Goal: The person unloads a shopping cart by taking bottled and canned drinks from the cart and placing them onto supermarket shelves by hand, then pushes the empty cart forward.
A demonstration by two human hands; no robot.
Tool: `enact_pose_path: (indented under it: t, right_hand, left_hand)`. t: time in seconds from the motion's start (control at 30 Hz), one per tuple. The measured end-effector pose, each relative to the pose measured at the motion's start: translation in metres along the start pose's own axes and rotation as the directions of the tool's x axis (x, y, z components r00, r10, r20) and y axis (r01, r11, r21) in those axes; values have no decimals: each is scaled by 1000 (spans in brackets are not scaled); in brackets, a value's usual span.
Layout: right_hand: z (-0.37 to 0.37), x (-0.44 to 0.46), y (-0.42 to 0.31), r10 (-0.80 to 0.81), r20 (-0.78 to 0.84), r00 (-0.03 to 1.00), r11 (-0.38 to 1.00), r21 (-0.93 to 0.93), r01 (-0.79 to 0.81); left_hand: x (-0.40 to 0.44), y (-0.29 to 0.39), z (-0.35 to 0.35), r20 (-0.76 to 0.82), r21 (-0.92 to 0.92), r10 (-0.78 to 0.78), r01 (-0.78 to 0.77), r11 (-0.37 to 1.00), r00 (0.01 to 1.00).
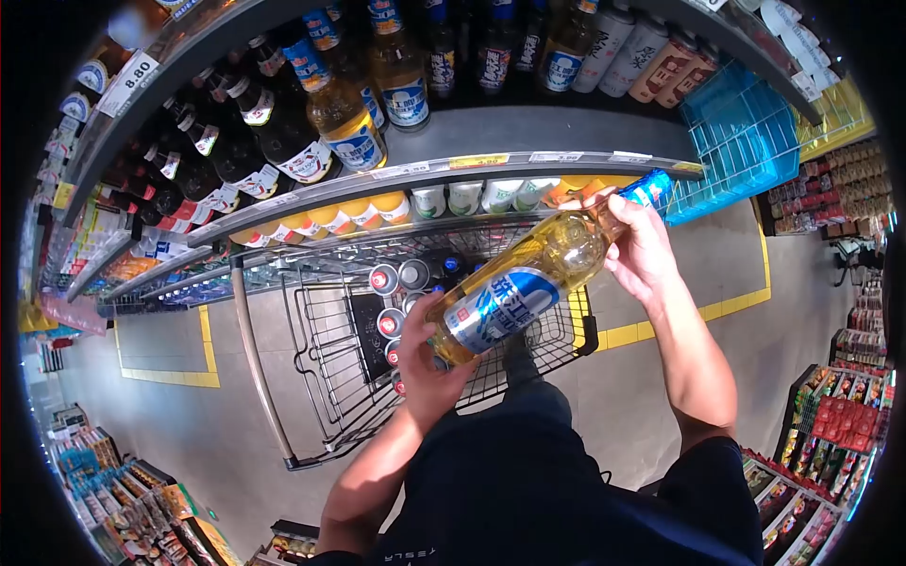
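Observation:
A clear bottle of yellow liquid (538, 274) with a blue and silver label lies tilted across the view, its blue-wrapped neck up to the right. Around its base my left hand (434, 363) is closed. My right hand (637, 236) grips the neck end. Below the bottle stands a black wire shopping cart (330, 377), holding several cans (384, 278) and some dark bottles (444, 262), partly hidden by my left hand and the bottle.
A shelf (500, 137) with several similar bottles (344, 123) and dark bottles (274, 132) runs across the top. A blue wire basket (741, 137) hangs at the upper right. Goods racks (840, 415) stand at the right. The cart's handle (260, 363) is on the left.

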State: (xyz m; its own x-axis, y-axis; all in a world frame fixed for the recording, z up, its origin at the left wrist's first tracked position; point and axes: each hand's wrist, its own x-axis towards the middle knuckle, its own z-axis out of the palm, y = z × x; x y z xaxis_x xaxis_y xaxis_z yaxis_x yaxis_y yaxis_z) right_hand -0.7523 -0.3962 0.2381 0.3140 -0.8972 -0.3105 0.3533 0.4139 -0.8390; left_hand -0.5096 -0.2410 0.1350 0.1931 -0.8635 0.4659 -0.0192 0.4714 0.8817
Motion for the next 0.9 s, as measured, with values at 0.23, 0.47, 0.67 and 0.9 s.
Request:
enact_pose_path:
  t: [0.23, 0.47, 0.67, 0.9]
  right_hand:
    - [31, 5, -11, -43, -333, 942, 982, -187, -21]
    - [81, 33, -22, -518, -185, 835, 803, -442, 400]
    - [89, 114, -13, -775, 237, 586, 279, -703, 654]
    - [129, 155, -44, -481, 324, 815, 7, -928, 373]
  left_hand:
    - [30, -32, -17, 65, 110, -14, 7, 994, 998]
    - [143, -37, -8, 1, 415, -318, 289, 863, 948]
    - [166, -73, 3, 183, 603, -46, -75, 795, 982]
    - [164, -94, -3, 196, 723, -166, -28, 690, 966]
